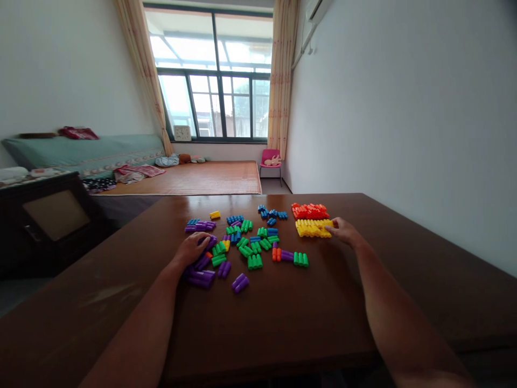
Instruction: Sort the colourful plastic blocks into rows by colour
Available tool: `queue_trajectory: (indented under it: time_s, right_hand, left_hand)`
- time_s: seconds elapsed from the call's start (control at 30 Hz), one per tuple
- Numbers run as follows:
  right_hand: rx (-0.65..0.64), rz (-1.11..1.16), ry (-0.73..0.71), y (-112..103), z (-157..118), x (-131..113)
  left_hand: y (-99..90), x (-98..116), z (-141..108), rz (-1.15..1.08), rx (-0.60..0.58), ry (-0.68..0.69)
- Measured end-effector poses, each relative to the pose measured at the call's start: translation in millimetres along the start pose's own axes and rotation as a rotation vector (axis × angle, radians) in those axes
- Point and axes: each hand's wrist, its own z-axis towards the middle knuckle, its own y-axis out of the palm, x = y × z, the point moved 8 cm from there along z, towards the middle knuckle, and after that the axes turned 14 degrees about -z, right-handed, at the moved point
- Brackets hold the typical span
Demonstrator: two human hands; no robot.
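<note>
My right hand [343,230] is at the right end of a yellow block stack [311,228], its fingers closed on a yellow block [329,228] there. Directly behind the yellow stack lies a stack of orange-red blocks [310,210]. On the left, my left hand [194,248] curls over a purple plastic block [211,242]; the hand partly hides it. More purple blocks [201,277] lie by the left wrist. Green blocks [255,262] and blue blocks [272,213] are scattered across the middle, each made of joined tubes.
All the blocks lie on a dark brown table [274,323]. A mixed row of orange, purple and green blocks [287,256] sits between my hands. Beyond the table stand a bed [210,178] and a pink chair [270,156]; a dark cabinet [52,215] is at left.
</note>
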Motion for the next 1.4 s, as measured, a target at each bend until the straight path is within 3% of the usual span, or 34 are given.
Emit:
queue_trajectory:
  time_s: [0.1, 0.33, 0.57, 0.77, 0.83, 0.9, 0.97, 1.03, 1.1, 1.2, 1.3, 1.4]
  right_hand:
    - [-0.012, -0.125, -0.078, 2.4, 0.1, -7.6]
    - [0.029, -0.369, 0.030, 11.1, 1.0, -1.7]
    - [0.078, -0.406, 0.042, 3.8, 1.6, -3.0]
    - [-0.012, -0.478, 0.064, 5.2, -2.3, 6.1]
    - [0.073, -0.493, 0.031, -1.5, -4.1, -2.4]
    - [0.246, -0.472, -0.047, -12.5, -10.0, -25.7]
    - [0.349, -0.384, -0.202, -12.5, -23.4, -65.5]
    - [0.277, -0.249, -0.424, 6.6, -44.7, -119.1]
    - [0.089, -0.131, -0.687, 38.2, -76.0, -180.9]
    - [-0.072, -0.105, -0.984, 77.7, -120.4, -261.9]
    - [-0.089, -0.172, -1.129, 105.3, -129.3, -320.9]
    - [-0.098, -0.271, -1.099, 134.2, -101.7, -362.0]
  left_hand:
    - [0.2, -0.9, 0.4, -0.004, -0.010, -0.002]
    - [1.0, -2.0, 1.8, 0.003, -0.008, 0.031]
    - [1.5, -1.3, 1.6, 0.002, -0.013, 0.031]
    - [0.8, 3.7, -0.4, 0.012, 0.002, 0.032]
    - [1.2, 6.5, -2.3, 0.010, 0.002, 0.035]
    - [2.0, 9.3, -4.0, 0.005, 0.001, 0.046]
    - [2.3, 10.3, -5.1, 0.006, 0.009, 0.043]
    - [2.5, 9.8, -5.7, 0.015, 0.021, 0.032]
    - [2.2, 9.0, -6.1, 0.029, 0.037, 0.023]
    - [1.0, 6.7, -6.6, 0.047, 0.065, 0.006]
    - [-0.4, 4.2, -7.8, 0.055, 0.084, -0.037]
    - [-2.1, 7.2, -10.8, 0.077, 0.090, -0.073]
